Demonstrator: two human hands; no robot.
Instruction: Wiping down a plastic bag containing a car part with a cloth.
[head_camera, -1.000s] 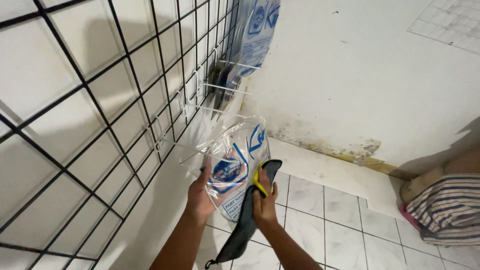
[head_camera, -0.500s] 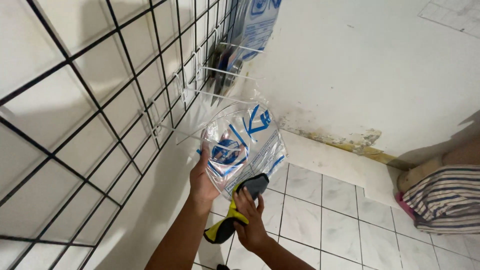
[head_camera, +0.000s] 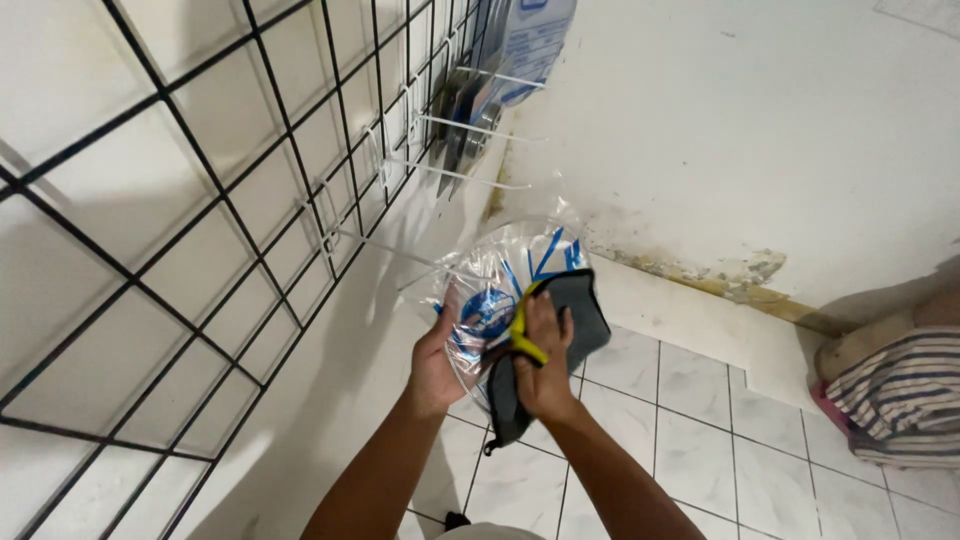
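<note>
Between the two hands was a clear plastic bag (head_camera: 500, 290) with blue and white print on it. The left hand (head_camera: 440, 355) had its fingers closed on the bag's left edge, so the bag stayed up and did not swing. The right hand (head_camera: 545, 355) was shut around a dark grey cloth (head_camera: 575, 315) with a yellow edge, and it pushed the cloth flat on the front of the bag. It looked like the cloth was held that way to rub the plastic, with the left hand behind to push back. The tail of the cloth hung down below the right hand.

Just above the hands, a thin white hook (head_camera: 385, 247) stuck out from a black wire rack (head_camera: 200, 230) on the wall. The top of the bag sat near the tip of that hook. I could not tell if the bag hung on it or only touched it. Higher up and well away from the hands, more packets (head_camera: 470, 110) hung on other white hooks, so they could be seen side by side.

Below the hands was a white tile floor (head_camera: 700, 450). Far to the right of the right hand lay a striped cloth bundle (head_camera: 895, 395) by the stained white wall (head_camera: 750, 130).
</note>
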